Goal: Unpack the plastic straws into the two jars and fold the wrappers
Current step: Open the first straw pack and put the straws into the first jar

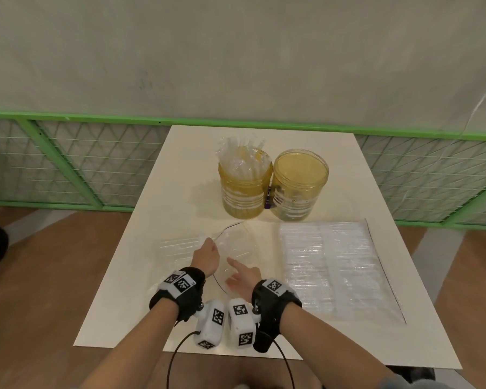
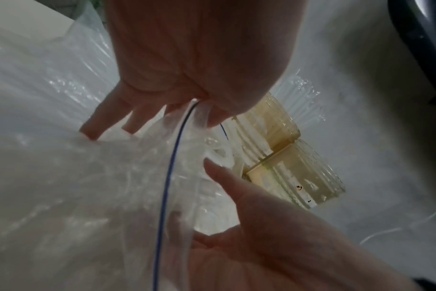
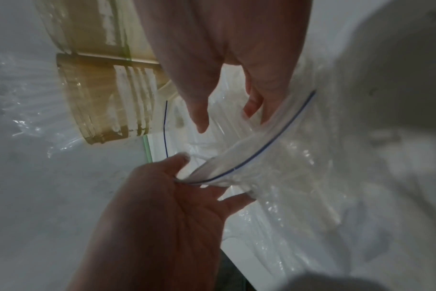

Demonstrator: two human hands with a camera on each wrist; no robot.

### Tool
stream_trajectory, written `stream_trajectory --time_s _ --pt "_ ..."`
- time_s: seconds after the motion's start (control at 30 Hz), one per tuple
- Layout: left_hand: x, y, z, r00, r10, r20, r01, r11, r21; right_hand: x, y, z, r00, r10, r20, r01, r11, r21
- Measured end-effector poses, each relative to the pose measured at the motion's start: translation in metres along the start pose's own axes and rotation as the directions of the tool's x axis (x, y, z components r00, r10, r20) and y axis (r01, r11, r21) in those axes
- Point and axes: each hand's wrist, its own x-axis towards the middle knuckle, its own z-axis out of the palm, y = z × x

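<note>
Two amber jars stand at the back of the white table (image 1: pixel 152 304): the left jar (image 1: pixel 246 186) holds clear straws, the right jar (image 1: pixel 299 183) looks empty. In front of them lies a clear zip bag (image 1: pixel 236 245) of straws with a blue line along its mouth. My left hand (image 1: pixel 206 255) pinches the bag's rim (image 2: pixel 187 118) between thumb and fingers and holds the mouth up. My right hand (image 1: pixel 243 276) is at the opening with its fingers (image 3: pixel 202 122) stretched out and holding nothing. Straws (image 3: pixel 299 177) show through the bag.
A second, larger clear pack of straws (image 1: pixel 334 265) lies flat on the table's right side. A green mesh fence (image 1: pixel 68 164) runs behind the table. Black cables (image 1: pixel 174 357) hang from the wrist cameras near the front edge.
</note>
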Motion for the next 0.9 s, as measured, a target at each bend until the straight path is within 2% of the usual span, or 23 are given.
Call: stream_trajectory --time_s 0.07,0.1,0.2,0.3,0.5,0.57,0.7,0.73,0.8,0.9 --pt "0.002 -0.002 -0.002 0.999 0.002 0.049 -0.003 1.0 0.016 -0.005 -0.006 0.002 0.999 0.026 0.029 -0.027 0.998 0.055" --pt "0.002 -0.002 -0.003 0.998 0.006 0.068 -0.007 1.0 0.012 -0.002 -0.009 0.003 0.999 0.042 0.001 -0.042 0.99 0.134" --pt "0.0 -0.001 -0.004 0.993 0.029 0.11 -0.032 0.999 0.022 -0.005 -0.014 0.009 1.0 0.015 0.015 -0.015 1.0 0.02" --pt "-0.003 0.003 -0.001 0.987 0.039 0.158 -0.048 0.998 0.048 -0.001 -0.017 0.011 0.999 0.038 -0.027 -0.036 0.997 0.065" --pt "0.004 0.0 0.003 0.971 0.069 0.229 -0.098 0.988 0.116 -0.005 -0.022 0.005 0.998 -0.019 -0.058 0.031 0.973 0.229" --pt "0.007 -0.004 0.002 0.968 0.053 0.246 -0.089 0.986 0.139 -0.005 -0.025 -0.001 0.996 -0.032 -0.088 0.055 0.959 0.277" --pt "0.006 -0.006 -0.004 0.944 0.006 0.33 -0.02 0.999 0.039 0.001 -0.03 -0.026 0.975 -0.058 -0.215 0.132 0.928 0.347" --pt "0.005 -0.007 -0.004 0.939 0.004 0.345 -0.032 0.997 0.076 0.003 -0.029 -0.03 0.967 -0.075 -0.243 0.163 0.917 0.364" --pt "0.004 -0.01 0.001 0.945 0.036 0.325 -0.095 0.981 0.167 0.006 -0.027 -0.03 0.957 -0.102 -0.272 0.204 0.903 0.378" --pt "0.004 -0.011 0.005 0.967 0.105 0.231 -0.14 0.98 0.142 0.01 -0.024 -0.015 0.971 -0.124 -0.202 0.203 0.876 0.438"
